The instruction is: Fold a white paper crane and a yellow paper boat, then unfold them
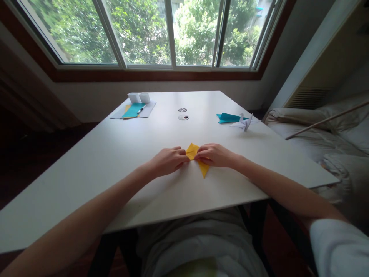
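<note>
Folded yellow origami paper (191, 149) lies on the white table between my two hands, one pointed end away from me and another pointing towards me. My left hand (170, 159) pinches its left edge, thumb and fingers together. From the other side my right hand (215, 154) grips the paper with closed fingers, covering part of its middle. The lower tip sticks out below my right hand.
At the back left, teal paper (134, 110) with a pen (141, 109) lies near white folded boxes (138, 97). A teal paper plane (229, 118) and a white paper crane (244, 123) are at the right. Two round discs (183, 117) sit mid-table.
</note>
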The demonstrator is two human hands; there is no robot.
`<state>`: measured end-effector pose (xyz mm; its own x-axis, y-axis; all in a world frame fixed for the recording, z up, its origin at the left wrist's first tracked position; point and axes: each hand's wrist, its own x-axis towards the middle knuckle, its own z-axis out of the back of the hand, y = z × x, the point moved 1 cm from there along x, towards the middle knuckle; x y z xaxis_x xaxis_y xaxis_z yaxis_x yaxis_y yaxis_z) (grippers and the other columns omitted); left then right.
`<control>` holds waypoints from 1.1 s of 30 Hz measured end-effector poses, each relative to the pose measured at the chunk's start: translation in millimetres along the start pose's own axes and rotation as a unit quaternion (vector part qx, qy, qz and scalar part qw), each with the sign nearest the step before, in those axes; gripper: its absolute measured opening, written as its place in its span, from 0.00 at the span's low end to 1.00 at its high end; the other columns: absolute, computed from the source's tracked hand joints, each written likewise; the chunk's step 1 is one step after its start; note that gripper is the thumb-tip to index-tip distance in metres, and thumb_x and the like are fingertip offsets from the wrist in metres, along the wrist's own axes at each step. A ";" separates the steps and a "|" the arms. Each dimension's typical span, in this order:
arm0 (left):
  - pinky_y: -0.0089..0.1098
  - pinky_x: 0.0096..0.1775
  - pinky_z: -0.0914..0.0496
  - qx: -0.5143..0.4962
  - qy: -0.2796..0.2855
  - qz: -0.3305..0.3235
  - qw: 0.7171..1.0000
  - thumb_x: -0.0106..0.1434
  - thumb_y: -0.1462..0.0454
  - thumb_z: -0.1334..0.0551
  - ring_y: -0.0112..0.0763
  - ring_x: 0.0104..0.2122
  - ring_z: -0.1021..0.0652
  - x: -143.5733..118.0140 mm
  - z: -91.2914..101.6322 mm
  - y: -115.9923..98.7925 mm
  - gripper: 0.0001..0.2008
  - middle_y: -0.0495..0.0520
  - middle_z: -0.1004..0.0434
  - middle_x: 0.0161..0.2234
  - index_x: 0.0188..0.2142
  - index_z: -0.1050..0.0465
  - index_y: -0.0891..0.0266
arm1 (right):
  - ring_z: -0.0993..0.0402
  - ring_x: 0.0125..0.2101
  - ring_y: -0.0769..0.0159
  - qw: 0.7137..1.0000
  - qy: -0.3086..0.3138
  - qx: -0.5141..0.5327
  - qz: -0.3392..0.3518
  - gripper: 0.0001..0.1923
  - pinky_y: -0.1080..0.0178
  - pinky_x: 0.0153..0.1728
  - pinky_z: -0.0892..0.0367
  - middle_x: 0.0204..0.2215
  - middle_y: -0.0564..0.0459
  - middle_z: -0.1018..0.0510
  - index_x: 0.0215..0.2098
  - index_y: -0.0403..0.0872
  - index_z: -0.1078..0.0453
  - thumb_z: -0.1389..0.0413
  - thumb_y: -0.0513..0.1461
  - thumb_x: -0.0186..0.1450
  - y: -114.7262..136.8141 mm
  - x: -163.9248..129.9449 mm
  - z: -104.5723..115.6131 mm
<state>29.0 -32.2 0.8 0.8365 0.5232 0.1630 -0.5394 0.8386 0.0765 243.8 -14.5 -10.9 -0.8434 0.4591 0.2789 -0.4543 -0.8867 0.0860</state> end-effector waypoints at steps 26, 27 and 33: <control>0.25 0.32 0.35 -0.070 0.120 0.077 0.987 0.57 0.65 0.46 0.30 0.38 0.26 -11.5 27.5 10.5 0.12 0.48 0.25 0.38 0.35 0.24 0.52 | 0.29 0.37 0.66 0.998 0.036 0.038 -0.036 0.15 0.64 0.40 0.34 0.39 0.51 0.24 0.37 0.49 0.26 0.52 0.31 0.61 5.4 0.0 4.8; 0.25 0.33 0.35 -0.070 0.126 0.081 0.986 0.57 0.65 0.46 0.31 0.38 0.26 -12.5 29.2 10.4 0.12 0.49 0.25 0.38 0.35 0.24 0.52 | 0.29 0.38 0.66 0.998 0.036 0.041 -0.036 0.15 0.64 0.40 0.34 0.39 0.51 0.24 0.37 0.49 0.26 0.52 0.31 0.61 5.3 -0.1 4.8; 0.30 0.34 0.35 -0.097 0.154 0.123 0.975 0.58 0.63 0.47 0.33 0.34 0.26 -15.2 34.6 8.6 0.11 0.52 0.25 0.33 0.34 0.27 0.57 | 0.29 0.38 0.66 0.998 0.029 0.058 -0.028 0.15 0.64 0.41 0.34 0.40 0.51 0.24 0.39 0.48 0.26 0.52 0.31 0.61 3.9 -1.9 3.8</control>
<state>8.3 -38.2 33.0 0.6890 0.7083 -0.1534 -0.7245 0.6787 -0.1204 244.8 -19.0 -7.5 -0.8343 0.5076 0.2153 -0.4677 -0.8583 0.2110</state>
